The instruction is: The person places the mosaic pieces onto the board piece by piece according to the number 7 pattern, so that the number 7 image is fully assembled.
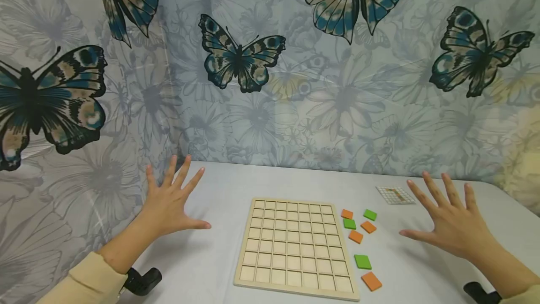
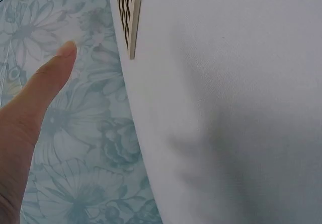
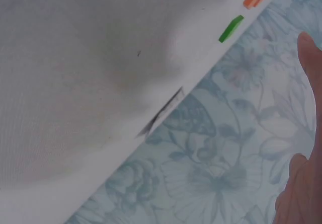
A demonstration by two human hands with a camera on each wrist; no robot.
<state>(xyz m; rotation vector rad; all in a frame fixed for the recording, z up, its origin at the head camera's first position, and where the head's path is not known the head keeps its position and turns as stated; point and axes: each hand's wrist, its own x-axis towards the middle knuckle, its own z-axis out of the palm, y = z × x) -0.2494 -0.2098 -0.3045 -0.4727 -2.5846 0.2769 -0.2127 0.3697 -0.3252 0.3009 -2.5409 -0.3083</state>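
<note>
My left hand [image 1: 166, 208] is held up over the left part of the table, fingers spread and nothing in it. On the other side my right hand [image 1: 457, 224] is raised with its fingers spread too, also holding nothing. Between them lies a wooden grid board [image 1: 295, 247] with bare square cells. Along its right edge are several loose square tiles, among them an orange tile [image 1: 371, 281] and a green tile [image 1: 363, 262]. A small card with a printed grid [image 1: 395, 195] lies just left of the right hand's fingertips. The left wrist view shows one finger [image 2: 50, 78] and the board's corner.
A white cloth covers the table [image 1: 202, 266]. Behind it hangs a curtain [image 1: 261, 125] printed with flowers and butterflies, close to the table's back edge. Each wrist wears a black camera mount, such as the left mount [image 1: 143, 281]. Something pale yellow [image 1: 525, 163] stands at the far right.
</note>
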